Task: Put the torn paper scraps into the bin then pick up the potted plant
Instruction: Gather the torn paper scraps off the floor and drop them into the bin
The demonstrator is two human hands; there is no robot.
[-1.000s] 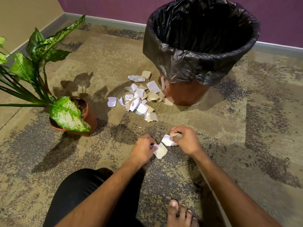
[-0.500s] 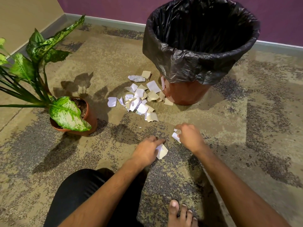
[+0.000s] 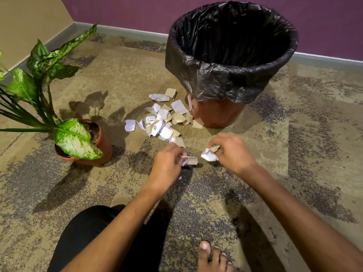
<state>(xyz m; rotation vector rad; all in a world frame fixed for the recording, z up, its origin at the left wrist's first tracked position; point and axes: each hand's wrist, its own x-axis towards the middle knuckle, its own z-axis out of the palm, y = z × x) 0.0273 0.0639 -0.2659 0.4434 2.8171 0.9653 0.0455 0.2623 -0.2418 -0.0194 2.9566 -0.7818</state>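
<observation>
My left hand (image 3: 167, 165) pinches a tan paper scrap (image 3: 191, 160) in its fingertips. My right hand (image 3: 230, 153) grips a crumpled white scrap (image 3: 209, 156) with a small tan bit poking up from it. The two hands are close together, just above the carpet (image 3: 294, 154).

A pile of torn paper scraps (image 3: 165, 119), white and tan, lies on the floor just past my fingers. Some scraps touch the bottom of the bin (image 3: 218, 112). The bin stands past my right hand. It is brown with a black bag (image 3: 216, 83) folded over its rim.

The potted plant (image 3: 98, 142) sits upright to the left of my left hand, well apart from it. A big spotty leaf (image 3: 74, 139) hangs over the pot.

My bare foot (image 3: 213, 258) is down near me.
</observation>
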